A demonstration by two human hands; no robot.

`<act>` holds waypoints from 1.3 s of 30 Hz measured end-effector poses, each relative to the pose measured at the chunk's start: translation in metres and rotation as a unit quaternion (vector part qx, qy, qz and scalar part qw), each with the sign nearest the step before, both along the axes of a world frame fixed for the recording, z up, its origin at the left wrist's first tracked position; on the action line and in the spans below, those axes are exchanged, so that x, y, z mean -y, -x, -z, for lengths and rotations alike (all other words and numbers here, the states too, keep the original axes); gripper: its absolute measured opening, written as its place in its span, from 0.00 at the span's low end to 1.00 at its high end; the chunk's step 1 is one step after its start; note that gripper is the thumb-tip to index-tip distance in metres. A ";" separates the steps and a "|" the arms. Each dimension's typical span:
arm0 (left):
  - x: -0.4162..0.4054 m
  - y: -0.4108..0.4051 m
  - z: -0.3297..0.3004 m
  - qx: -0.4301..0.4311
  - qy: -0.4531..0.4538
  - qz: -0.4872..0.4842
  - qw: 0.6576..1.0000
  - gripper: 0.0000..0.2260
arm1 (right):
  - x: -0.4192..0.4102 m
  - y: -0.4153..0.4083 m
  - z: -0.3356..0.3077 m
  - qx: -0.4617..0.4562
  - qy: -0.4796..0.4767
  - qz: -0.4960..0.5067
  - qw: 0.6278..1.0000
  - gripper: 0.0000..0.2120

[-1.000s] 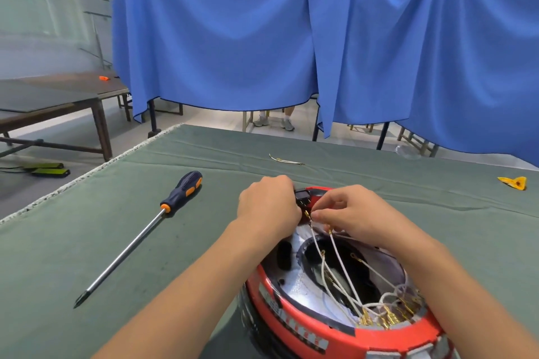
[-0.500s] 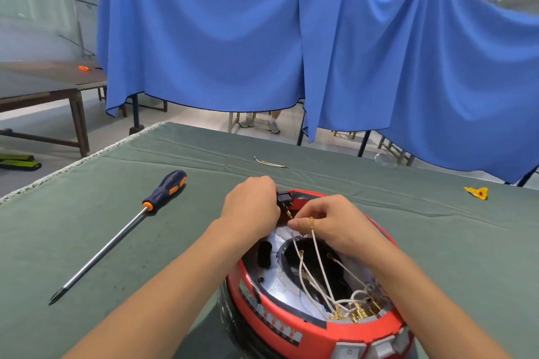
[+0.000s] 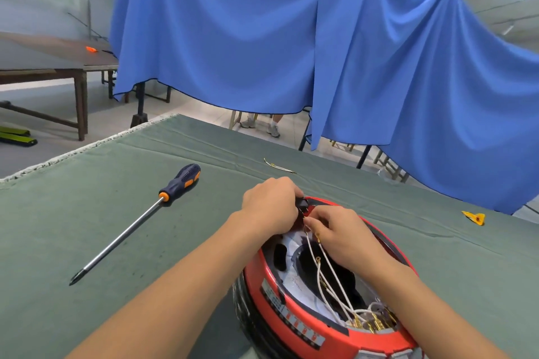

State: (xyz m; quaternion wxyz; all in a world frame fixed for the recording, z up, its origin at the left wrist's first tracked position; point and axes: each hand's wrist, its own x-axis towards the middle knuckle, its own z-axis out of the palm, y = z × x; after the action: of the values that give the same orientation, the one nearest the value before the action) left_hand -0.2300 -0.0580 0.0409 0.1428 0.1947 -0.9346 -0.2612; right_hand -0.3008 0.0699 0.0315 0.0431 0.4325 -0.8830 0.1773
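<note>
A round red appliance (image 3: pixel 303 326) lies open side up on the green cloth, showing a silver inner plate and a dark hole. Several white wires (image 3: pixel 328 274) with brass terminals run from its near rim toward the far rim. My left hand (image 3: pixel 271 205) grips a small black part (image 3: pixel 303 202) at the far rim. Right beside it, my right hand (image 3: pixel 341 232) pinches the end of a white wire close to that black part.
A long screwdriver (image 3: pixel 137 220) with a dark blue and orange handle lies on the green cloth (image 3: pixel 87 242) to the left. A loose wire piece (image 3: pixel 278 167) lies beyond the hands. A yellow scrap (image 3: pixel 474 217) sits far right. A blue curtain (image 3: pixel 262 38) hangs behind the table.
Both hands stay at the far rim of the appliance; my right hand has drawn closer to the black part with the wire end. The camera view has shifted.
</note>
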 end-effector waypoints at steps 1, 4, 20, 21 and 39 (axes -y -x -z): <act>0.002 0.000 0.000 0.002 -0.002 0.005 1.000 0.19 | 0.001 0.000 0.001 -0.001 0.004 -0.003 1.000 0.10; 0.008 -0.001 0.000 -0.003 -0.019 0.015 1.000 0.18 | 0.001 0.000 0.002 0.005 0.011 0.000 1.000 0.09; 0.009 0.001 0.008 -0.046 -0.047 -0.002 0.998 0.19 | -0.002 -0.002 0.004 -0.029 0.033 0.071 0.996 0.08; 0.009 0.001 0.008 -0.047 -0.050 -0.003 0.998 0.19 | -0.002 -0.001 0.004 -0.029 0.040 0.072 0.996 0.08; 0.010 0.002 0.009 -0.045 -0.062 -0.004 0.997 0.18 | 0.000 -0.003 0.006 -0.026 0.042 0.042 0.998 0.09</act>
State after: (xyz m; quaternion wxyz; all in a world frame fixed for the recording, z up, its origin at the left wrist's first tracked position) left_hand -0.2320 -0.0679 0.0314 0.1732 0.1955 -0.9083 -0.3267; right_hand -0.2983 0.0698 0.0254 0.0914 0.3971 -0.8909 0.2007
